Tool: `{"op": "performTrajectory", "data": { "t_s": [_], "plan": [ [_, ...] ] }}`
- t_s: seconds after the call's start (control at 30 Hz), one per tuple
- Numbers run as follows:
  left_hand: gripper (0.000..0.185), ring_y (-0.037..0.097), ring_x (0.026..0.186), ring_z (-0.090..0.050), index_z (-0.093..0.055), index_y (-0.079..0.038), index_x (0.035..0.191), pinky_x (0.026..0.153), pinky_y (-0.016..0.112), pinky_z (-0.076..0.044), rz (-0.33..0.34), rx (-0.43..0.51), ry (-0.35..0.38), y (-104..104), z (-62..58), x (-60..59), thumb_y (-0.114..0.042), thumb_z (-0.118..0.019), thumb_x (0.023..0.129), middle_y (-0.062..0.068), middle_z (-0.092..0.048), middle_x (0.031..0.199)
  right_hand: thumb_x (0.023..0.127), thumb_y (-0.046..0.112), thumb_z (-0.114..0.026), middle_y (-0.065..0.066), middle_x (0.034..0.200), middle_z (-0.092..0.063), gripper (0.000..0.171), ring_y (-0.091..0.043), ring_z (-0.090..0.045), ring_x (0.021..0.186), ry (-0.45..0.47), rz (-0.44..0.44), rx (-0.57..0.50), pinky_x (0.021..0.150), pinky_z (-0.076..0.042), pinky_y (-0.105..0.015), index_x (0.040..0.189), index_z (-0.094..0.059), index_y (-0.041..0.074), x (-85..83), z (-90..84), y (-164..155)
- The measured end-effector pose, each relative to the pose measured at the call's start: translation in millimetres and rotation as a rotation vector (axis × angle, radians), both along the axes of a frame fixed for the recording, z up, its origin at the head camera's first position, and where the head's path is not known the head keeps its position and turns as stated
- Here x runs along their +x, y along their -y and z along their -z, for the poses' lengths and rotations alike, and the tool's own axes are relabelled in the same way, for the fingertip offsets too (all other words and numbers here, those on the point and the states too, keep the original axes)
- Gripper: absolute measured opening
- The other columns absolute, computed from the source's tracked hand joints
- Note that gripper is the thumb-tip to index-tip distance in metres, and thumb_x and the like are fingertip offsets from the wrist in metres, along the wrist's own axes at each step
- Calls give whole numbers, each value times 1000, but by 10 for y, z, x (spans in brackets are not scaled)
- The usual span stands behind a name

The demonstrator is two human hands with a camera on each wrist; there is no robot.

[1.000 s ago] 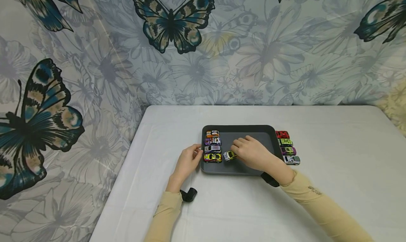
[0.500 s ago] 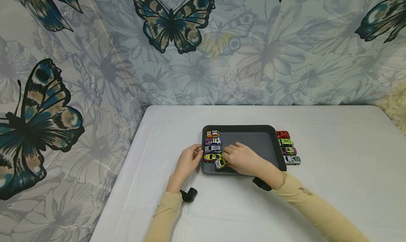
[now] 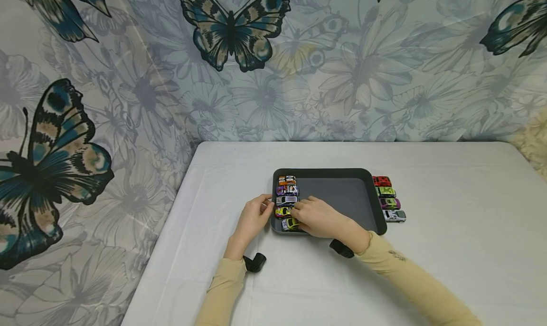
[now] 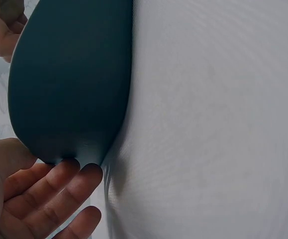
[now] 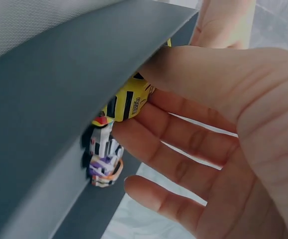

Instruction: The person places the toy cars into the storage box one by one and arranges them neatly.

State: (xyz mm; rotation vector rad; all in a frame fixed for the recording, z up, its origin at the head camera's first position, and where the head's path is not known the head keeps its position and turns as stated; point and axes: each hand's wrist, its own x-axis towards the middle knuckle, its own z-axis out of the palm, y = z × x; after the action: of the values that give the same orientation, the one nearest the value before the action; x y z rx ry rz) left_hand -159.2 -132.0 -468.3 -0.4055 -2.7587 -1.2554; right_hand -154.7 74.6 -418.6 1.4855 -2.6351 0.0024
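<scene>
The left hand (image 3: 253,219) rests at the left rim of the dark grey tray (image 3: 342,174), its fingers (image 4: 59,184) loosely straight and touching the tray's outer wall; nothing is pinched.

Inside, along the tray's left wall, 4 toy cars (image 3: 287,195) stand in a column, and a 5th, the yellow-green car (image 3: 290,224), sits at the near end of that column, just behind the tray's front rim. The right hand (image 3: 321,217) lies over it, fingers (image 5: 183,144) mostly straight and pressed against the car's side rather than wrapped round it.

The car looks like a small painted die-cast: light, stiff and smooth, and likely to roll on its wheels when nudged. It is probably best taken by a pinch across its 2 flanks, mid-body, clear of the wheels.

Right of the tray, 4 more cars (image 3: 388,198) stand in a line on the white surface (image 3: 448,197), just beside the tray's right rim.
</scene>
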Motion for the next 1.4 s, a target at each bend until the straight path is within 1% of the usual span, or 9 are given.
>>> {"op": "performTrajectory", "data": {
  "t_s": [0.23, 0.4, 0.63, 0.9, 1.13, 1.4],
  "plan": [
    [26, 11, 69, -60, -62, 3, 113, 62, 24, -49, 6, 6, -12, -8, -14, 0, -10, -57, 92, 7, -65, 86, 76, 21, -76, -2, 82, -61, 20, -17, -58, 76, 56, 22, 23, 66, -44, -32, 88, -65, 10, -16, 4, 53],
    [26, 12, 70, -60, -61, 3, 113, 63, 24, -49, 5, 6, -2, -7, -13, 0, -11, -56, 92, 7, -65, 86, 76, 20, -76, -1, 78, -58, 17, -17, -56, 73, 83, 17, 13, 66, -44, -32, 83, -64, 10, -28, 3, 93],
    [27, 10, 70, -60, -61, 1, 115, 62, 23, -49, -10, -3, 28, -5, -5, -2, -14, -56, 93, 6, -65, 87, 76, 19, -76, -2, 80, -59, 18, -17, -57, 73, 109, 17, 7, 66, -47, -33, 85, -64, 9, -49, 31, 143],
    [26, 11, 70, -60, -62, 2, 114, 62, 23, -49, -5, 6, 16, -5, -5, 0, -13, -56, 92, 7, -65, 86, 77, 16, -75, -3, 78, -58, 15, -18, -58, 69, 172, 28, -30, 62, -48, -31, 83, -64, 8, -70, 71, 172],
    [27, 10, 68, -59, -62, 2, 114, 61, 24, -49, -6, 3, 15, -4, -11, 4, -13, -56, 92, 6, -65, 86, 76, 14, -75, -3, 77, -57, 15, -17, -57, 66, 182, 27, -38, 61, -47, -29, 81, -64, 8, -76, 89, 177],
    [27, 10, 68, -60, -61, 2, 114, 61, 24, -49, 2, 5, 13, 6, -5, 1, -13, -56, 93, 7, -65, 86, 76, 16, -76, -3, 79, -58, 15, -18, -58, 68, 177, 39, -25, 63, -48, -31, 82, -64, 8, -78, 102, 188]
  ]
}}
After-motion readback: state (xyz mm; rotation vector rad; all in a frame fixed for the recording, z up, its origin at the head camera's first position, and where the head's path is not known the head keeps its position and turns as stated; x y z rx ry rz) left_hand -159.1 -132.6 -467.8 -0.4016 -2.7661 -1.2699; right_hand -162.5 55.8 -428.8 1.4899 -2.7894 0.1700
